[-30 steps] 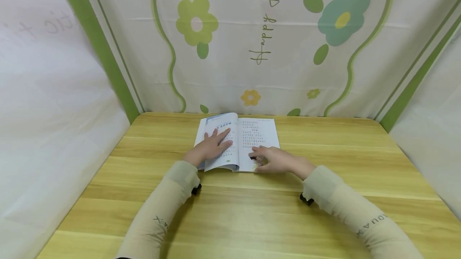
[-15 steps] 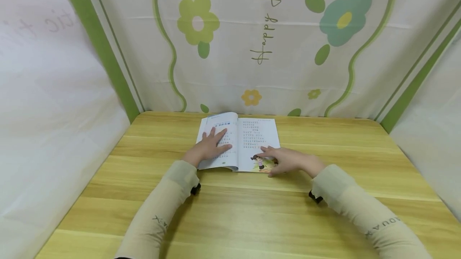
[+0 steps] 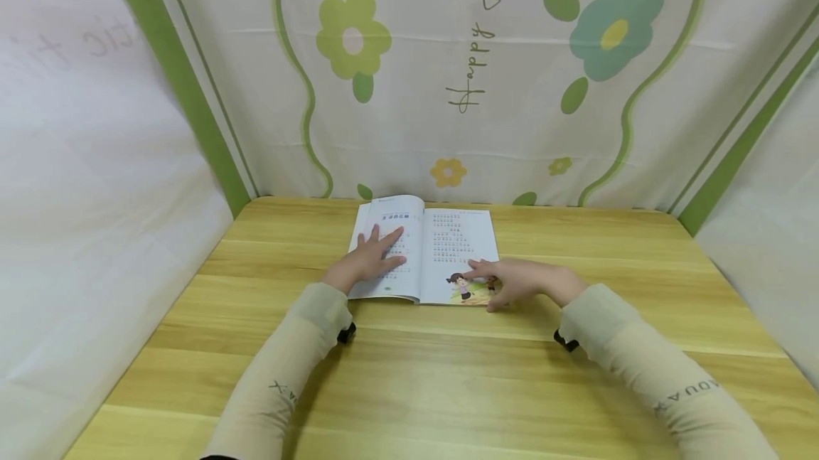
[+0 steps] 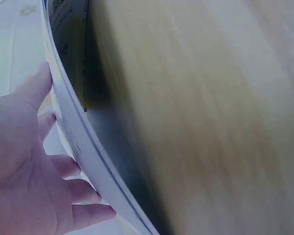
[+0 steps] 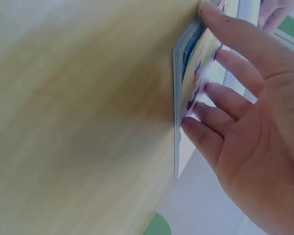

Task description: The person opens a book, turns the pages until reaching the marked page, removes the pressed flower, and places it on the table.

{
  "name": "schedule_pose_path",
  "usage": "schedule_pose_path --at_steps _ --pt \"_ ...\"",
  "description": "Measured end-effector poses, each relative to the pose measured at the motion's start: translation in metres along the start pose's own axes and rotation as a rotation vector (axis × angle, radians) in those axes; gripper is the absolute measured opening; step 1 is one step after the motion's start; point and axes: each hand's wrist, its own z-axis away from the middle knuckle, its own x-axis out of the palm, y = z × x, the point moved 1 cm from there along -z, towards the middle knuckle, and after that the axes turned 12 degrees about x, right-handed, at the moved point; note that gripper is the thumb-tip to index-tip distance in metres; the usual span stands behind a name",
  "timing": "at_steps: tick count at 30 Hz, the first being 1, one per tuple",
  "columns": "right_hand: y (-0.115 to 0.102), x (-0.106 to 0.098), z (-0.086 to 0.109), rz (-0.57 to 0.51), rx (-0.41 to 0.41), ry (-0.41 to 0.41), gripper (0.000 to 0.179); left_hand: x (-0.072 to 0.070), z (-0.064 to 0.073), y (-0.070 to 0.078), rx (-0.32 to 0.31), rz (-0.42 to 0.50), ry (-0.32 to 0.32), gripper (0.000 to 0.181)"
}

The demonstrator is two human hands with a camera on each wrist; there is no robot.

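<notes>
An open book (image 3: 448, 243) with printed text lies on the wooden table (image 3: 422, 382). My left hand (image 3: 366, 259) rests on its left page (image 3: 403, 279), fingers spread. That page bows up near the spine. In the left wrist view, the left fingertips press against the curved page. My right hand (image 3: 523, 279) is at the lower right corner of the right page (image 3: 441, 275), over a coloured drawing of a child (image 3: 462, 288). The right wrist view shows its fingertips touching the page and its thumb (image 5: 223, 17) at the book's bottom edge.
A white curtain (image 3: 409, 104) with printed flowers hangs behind the table's far edge, close to the book's top. White cloth walls (image 3: 83, 183) with green borders stand at both sides.
My right hand has moved right across the right page to its outer corner, uncovering the drawing. The left hand has shifted slightly left, and the left page's loose lower edge lies flatter.
</notes>
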Motion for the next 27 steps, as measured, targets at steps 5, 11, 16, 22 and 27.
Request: schedule_pose_path --at_steps 5,11,16,22,27 --pt "0.001 -0.005 0.003 -0.011 0.031 -0.022 0.061 -0.001 -0.001 0.002 0.01 -0.004 -0.013 0.064" --pt "0.007 -0.008 0.007 -0.025 0.033 -0.019 0.058 -0.001 0.0 0.004 0.027 0.003 -0.034 0.061" --pt "0.01 -0.008 0.007 0.006 0.032 0.008 0.052 -0.001 0.001 0.006 0.031 -0.016 -0.071 0.059" --pt "0.012 -0.008 0.005 0.033 0.041 0.075 0.045 0.0 0.002 0.008 0.027 -0.034 -0.093 0.068" --pt "0.015 -0.007 0.005 0.032 0.016 0.139 0.037 0.001 0.002 0.008 0.026 -0.029 -0.102 0.075"
